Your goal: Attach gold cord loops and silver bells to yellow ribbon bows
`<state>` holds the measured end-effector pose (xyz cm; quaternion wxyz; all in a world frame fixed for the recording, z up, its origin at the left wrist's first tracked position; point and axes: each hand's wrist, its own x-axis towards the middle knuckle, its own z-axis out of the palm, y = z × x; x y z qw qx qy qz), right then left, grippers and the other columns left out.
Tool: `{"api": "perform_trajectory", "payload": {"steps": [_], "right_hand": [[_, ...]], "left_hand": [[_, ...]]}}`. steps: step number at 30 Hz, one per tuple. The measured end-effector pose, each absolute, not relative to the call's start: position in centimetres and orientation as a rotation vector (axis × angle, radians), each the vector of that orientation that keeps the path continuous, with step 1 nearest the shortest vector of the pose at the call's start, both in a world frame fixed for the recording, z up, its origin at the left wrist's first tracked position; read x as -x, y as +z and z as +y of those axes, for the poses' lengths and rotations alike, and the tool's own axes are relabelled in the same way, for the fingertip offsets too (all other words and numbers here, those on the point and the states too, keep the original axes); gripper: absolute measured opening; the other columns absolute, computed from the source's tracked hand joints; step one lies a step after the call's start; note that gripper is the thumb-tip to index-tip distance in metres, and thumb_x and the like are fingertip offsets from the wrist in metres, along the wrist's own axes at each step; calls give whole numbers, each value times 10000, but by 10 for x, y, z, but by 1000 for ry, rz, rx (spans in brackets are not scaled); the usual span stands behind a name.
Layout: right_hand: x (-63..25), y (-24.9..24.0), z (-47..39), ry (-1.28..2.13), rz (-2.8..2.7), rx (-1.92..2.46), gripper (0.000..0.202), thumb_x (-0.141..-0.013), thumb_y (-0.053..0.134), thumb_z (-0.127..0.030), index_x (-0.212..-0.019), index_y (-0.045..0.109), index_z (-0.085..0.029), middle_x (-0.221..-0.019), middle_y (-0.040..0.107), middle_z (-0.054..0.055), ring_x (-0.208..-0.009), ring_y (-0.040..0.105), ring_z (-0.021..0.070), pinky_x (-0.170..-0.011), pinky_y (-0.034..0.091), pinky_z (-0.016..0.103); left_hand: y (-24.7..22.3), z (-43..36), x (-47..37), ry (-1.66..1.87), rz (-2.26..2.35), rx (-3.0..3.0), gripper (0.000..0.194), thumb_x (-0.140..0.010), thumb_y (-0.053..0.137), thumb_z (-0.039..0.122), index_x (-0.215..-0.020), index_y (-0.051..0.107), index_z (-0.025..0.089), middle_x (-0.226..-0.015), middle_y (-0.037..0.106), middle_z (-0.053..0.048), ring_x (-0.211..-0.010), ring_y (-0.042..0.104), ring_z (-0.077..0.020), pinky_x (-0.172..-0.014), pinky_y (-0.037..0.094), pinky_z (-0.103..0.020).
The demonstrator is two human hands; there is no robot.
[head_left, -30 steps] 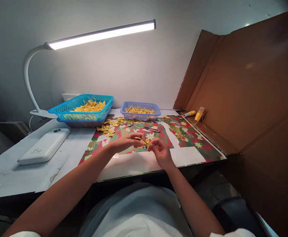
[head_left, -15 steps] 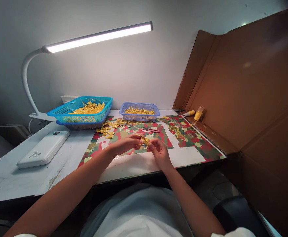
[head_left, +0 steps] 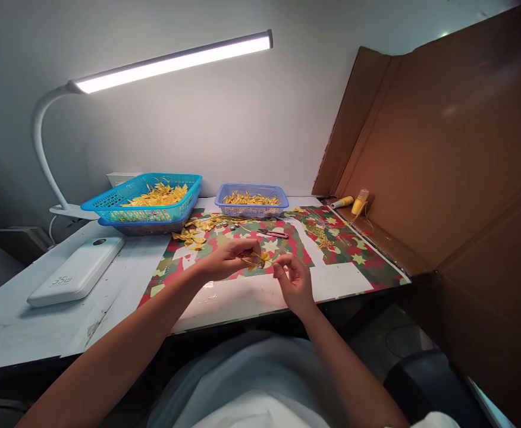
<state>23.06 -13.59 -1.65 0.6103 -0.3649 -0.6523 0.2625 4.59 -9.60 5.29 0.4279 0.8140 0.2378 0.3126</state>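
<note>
Near the front of the table, my left hand (head_left: 231, 259) pinches a gold bow (head_left: 264, 258) with a gold cord loop and a small silver bell (head_left: 261, 264). On its right side, my right hand (head_left: 294, 279) has thumb and forefinger closed on a thin yellow strand that runs to the bow. Behind the hands lie red-handled thread snips (head_left: 273, 234). Loose gold bows (head_left: 191, 239) and a few small silver bells (head_left: 232, 227) rest on the patterned sheet (head_left: 238, 239) at the back left.
A blue basket (head_left: 142, 213) of gold bows sits at the back left, a lilac basket (head_left: 251, 209) of gold pieces behind the hands. A white power bank (head_left: 77, 270), a lamp (head_left: 49, 148), yellow thread spools (head_left: 359, 202), gold cords (head_left: 320, 236) and a cardboard sheet (head_left: 457, 142) surround them.
My right hand has drawn slightly right, away from the bow, with a strand now stretched between. My left hand has turned a little, and the bow sits more openly between the hands.
</note>
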Motion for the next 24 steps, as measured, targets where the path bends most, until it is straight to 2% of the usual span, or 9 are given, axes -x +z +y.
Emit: {"api": "perform_trajectory", "payload": {"steps": [11,16,19,24], "right_hand": [[-230,-15,-154,601,-1553,784,136,-906,540,-298,-800,569,-219,-665,578,-10,-627,535,139,-608,433,283],[-224,-21,-175,644,-1654,742,111,-901,539,-255,-799,567,-220,-703,574,3,-678,538,149,-635,438,289],[-222,-26,-180,677,-1714,767,112,-897,535,-229,-789,565,-216,-708,551,-2,-667,523,137,-599,420,269],[-223,-32,-178,757,-1753,818,113,-898,544,-249,-791,561,-216,-721,541,-7,-644,507,123,-552,386,252]], "left_hand": [[53,-131,-36,850,673,-2178,313,-913,495,423,-732,513,168,-655,488,-1,-609,411,-121,-573,346,-246],[22,-169,-30,993,806,-1989,310,-910,516,414,-714,495,175,-664,458,6,-615,397,-121,-561,322,-248],[0,-183,-28,1112,862,-1836,322,-894,547,420,-696,461,181,-667,418,15,-599,353,-114,-540,288,-247],[-13,-190,-25,1150,881,-1750,308,-891,561,423,-716,476,184,-686,423,13,-611,358,-116,-554,292,-256]]}}
